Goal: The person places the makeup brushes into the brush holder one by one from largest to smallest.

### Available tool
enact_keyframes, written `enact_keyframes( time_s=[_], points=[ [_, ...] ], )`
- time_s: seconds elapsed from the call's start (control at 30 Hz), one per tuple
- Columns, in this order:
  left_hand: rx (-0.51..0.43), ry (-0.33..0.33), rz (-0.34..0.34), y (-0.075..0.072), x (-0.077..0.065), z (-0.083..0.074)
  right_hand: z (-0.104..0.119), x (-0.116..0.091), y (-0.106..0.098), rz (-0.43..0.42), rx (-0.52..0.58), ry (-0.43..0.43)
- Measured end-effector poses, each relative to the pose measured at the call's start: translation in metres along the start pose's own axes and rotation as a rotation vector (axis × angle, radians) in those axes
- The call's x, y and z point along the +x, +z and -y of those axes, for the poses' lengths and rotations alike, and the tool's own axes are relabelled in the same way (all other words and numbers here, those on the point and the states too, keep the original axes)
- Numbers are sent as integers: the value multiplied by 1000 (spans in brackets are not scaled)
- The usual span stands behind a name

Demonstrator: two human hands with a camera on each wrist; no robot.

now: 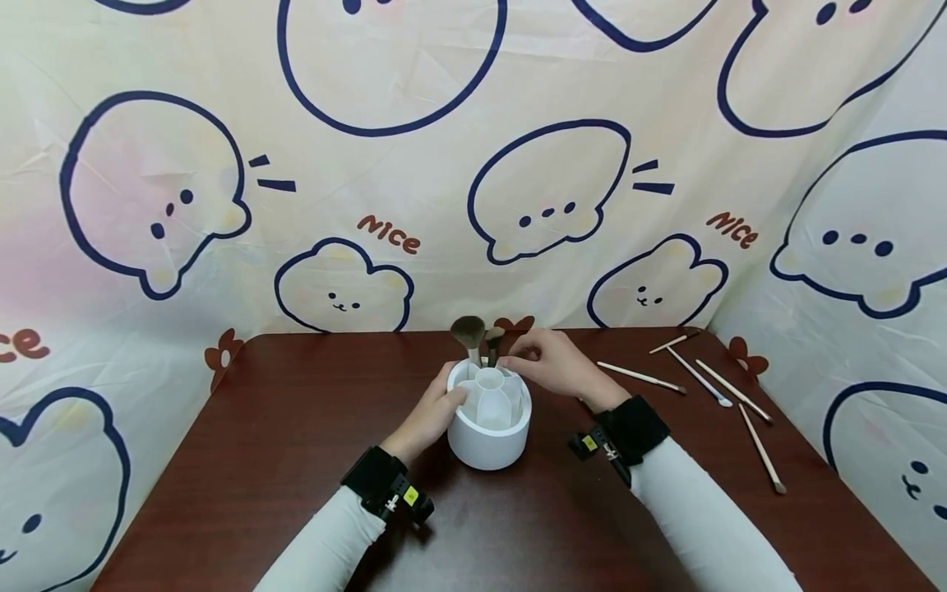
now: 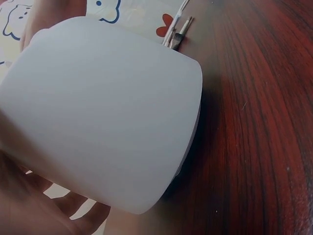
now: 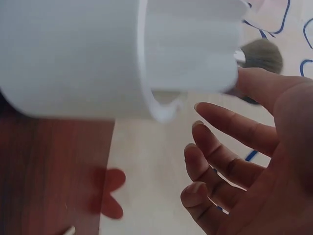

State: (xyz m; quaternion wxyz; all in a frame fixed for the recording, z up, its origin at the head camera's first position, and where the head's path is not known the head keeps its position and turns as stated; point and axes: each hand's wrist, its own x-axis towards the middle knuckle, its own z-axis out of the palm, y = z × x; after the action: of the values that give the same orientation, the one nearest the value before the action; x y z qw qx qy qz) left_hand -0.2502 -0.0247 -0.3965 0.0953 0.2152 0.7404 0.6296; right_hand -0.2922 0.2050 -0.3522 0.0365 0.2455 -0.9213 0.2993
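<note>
From my end, I see a patterned cloth (image 1: 436,288) behind the dark table (image 1: 311,444), and loose brushes (image 1: 642,376) scattered to the right; the holder's wall blocks most of my left wrist view. The white holder (image 1: 488,448) stands mid-table, a big fluffy brush (image 1: 468,333) and a smaller brush (image 1: 494,339) upright at its back. My left hand (image 1: 429,415) grips its side, thumb over the rim. My right hand (image 1: 558,362) is at the far right edge, fingers loosely bent and spread; I can't tell whether the thumb tip touches.

Brush holder (image 1: 488,448): plain white.
Large brush (image 1: 468,331): grey-brown bristles.
Slender brushes (image 1: 734,392): pale handles.
Surface (image 1: 318,411): dark red-brown, wood-grained.
Backdrop (image 1: 436,181): cream, navy-outlined cartoon faces, reddish-brown lettering.
Sleeves (image 1: 710,510): white.
Wristbands (image 1: 634,429): black.
</note>
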Motion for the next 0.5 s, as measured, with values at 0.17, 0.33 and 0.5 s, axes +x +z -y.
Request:
enact_keyframes(
  time_s=[0.17, 0.33, 0.5],
  points=[
    [4, 5, 7, 0, 1, -3, -13, -13, -21, -19, 3, 7],
    [-2, 4, 15, 1, 0, -1, -32, -27, -36, -15, -7, 51],
    [-2, 0, 4, 1, 0, -1, -54, -41, -41, -8, -19, 81]
  ],
)
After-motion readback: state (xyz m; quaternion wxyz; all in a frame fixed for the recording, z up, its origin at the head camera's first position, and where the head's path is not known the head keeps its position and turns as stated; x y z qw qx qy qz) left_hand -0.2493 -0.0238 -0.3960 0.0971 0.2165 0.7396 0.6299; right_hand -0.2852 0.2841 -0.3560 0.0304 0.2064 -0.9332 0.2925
